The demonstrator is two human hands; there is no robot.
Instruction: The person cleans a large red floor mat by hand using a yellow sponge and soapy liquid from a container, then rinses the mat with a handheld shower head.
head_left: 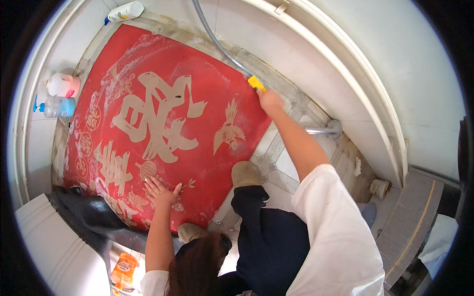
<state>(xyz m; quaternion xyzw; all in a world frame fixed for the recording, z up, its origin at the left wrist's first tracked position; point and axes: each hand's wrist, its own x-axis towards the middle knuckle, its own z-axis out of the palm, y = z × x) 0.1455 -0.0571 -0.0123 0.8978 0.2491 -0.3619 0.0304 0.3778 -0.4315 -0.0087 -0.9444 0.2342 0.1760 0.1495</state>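
A large red mat point(210, 79) with beige characters and figures lies on the tiled floor, with whitish suds in streaks over it. My left hand point(162, 192) rests on its lower part, palm down, with the fingers spread. At the mat's right edge, my right hand point(271, 102) is closed round the yellow end point(256, 83) of a grey flexible hose point(215, 40). The hose comes down from the top of the picture. What lies inside that fist is hidden. Along the lower left, the mat's dark edge is folded up.
At the left wall stand a pink-and-white bottle point(64, 85) and a blue pump bottle point(57, 107); a white bottle point(126, 11) lies at the far corner. An orange bottle point(124, 270) is at lower left. A metal pipe point(323, 130) juts out at right. My shoes touch the mat's near edge.
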